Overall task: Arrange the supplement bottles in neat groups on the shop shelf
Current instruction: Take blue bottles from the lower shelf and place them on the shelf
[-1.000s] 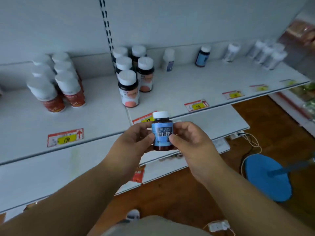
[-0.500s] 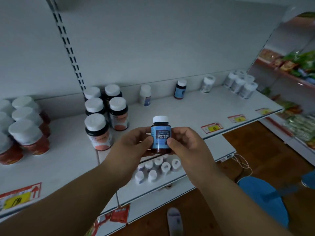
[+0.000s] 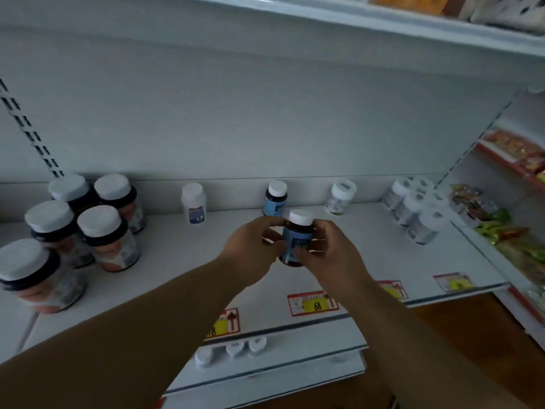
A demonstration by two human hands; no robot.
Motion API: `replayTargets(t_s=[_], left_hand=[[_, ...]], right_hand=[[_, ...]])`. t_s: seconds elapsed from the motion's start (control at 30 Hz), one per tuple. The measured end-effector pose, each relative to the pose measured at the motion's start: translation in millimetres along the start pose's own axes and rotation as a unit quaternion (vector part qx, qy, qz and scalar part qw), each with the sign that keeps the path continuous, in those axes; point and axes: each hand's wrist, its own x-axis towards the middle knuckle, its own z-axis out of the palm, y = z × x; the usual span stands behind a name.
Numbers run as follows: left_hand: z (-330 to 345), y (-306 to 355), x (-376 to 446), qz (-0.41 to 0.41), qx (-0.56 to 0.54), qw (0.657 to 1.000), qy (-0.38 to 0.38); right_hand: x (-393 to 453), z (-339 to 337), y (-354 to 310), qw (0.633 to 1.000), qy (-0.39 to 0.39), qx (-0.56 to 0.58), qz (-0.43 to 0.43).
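Both hands hold one dark bottle with a blue label and white cap (image 3: 297,237) above the middle of the white shelf (image 3: 182,278). My left hand (image 3: 253,246) grips its left side, my right hand (image 3: 330,252) its right side. Behind it, against the back wall, a matching blue-label bottle (image 3: 275,199) stands upright. A small white bottle (image 3: 193,203) is to its left and a clear white-capped bottle (image 3: 339,197) to its right. Several large orange-label bottles (image 3: 103,237) are grouped at the left, several clear bottles (image 3: 413,208) at the right.
Price tags (image 3: 312,304) line the shelf's front edge. A lower shelf holds a few small white caps (image 3: 233,348). An upper shelf (image 3: 324,16) hangs overhead. A side rack at the right carries snack packets (image 3: 501,228).
Both hands carried the blue-label bottle up and forward, from in front of the shelf edge to over the shelf near the matching bottle. The view rose and shifted right.
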Motion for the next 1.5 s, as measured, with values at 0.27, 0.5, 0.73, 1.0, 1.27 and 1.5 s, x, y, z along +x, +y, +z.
replayTargets(t_s=[0.27,0.5,0.73,1.0,1.27,1.5], left_hand=[[30.3,11.0,53.9,-0.021,0.084,0.996,0.023],[38.3,-4.0,63.5,-0.024,0.162,0.985,0.046],[40.5,-3.3,73.1,-0.008,0.202,0.977,0.073],[36.6,-2.6,71.7,0.001,0.223,0.972,0.080],[17.1,-6.7,22.8,0.061,0.244,0.965,0.069],[-30.4,-51.2,-80.1,0.145,0.214,0.965,0.045]], right_hand=[[69.0,-4.0,36.5,0.999,0.030,-0.039,-0.023],[110.2,14.8,59.4,0.996,0.050,-0.063,-0.040],[140.5,22.1,58.5,0.993,0.076,-0.072,-0.061],[129.5,24.3,62.0,0.991,0.111,-0.066,-0.040],[46.4,29.8,34.0,0.988,0.120,-0.076,-0.063],[-68.7,76.1,-7.5,0.985,0.150,-0.038,-0.076]])
